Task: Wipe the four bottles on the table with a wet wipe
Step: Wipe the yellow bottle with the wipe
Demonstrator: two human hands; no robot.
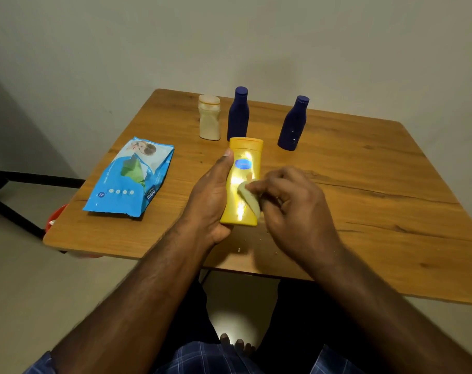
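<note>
Room: plain pale wall is standing behind a wooden table (364, 184) with visible grain.
Pack: a glossy blue wipes pack (129, 178) is lying flat at the table's left side, crinkled, its long axis running from near left to far right.
Left hand: the left hand (210, 201) is gripping the yellow bottle (244, 168) from its left side, thumb stretched along the bottle's edge, fingers curling underneath.
Yellow bottle: smooth, shiny plastic with a flattened body is being held near the table's middle, tilted back, its long axis pointing away from the person, cap end nearest.
Wipe: a folded pale wipe (247, 197) is pressing against the bottle's lower front.
Right hand: the right hand (291, 203) is pinching the wipe with curled fingers.
Jar: a cream, ribbed jar (209, 118) is standing upright at the far edge.
Blue bottles: a matte blue bottle (238, 114) is standing just beside the jar; another, the right bottle (293, 124), is standing well apart.
</note>
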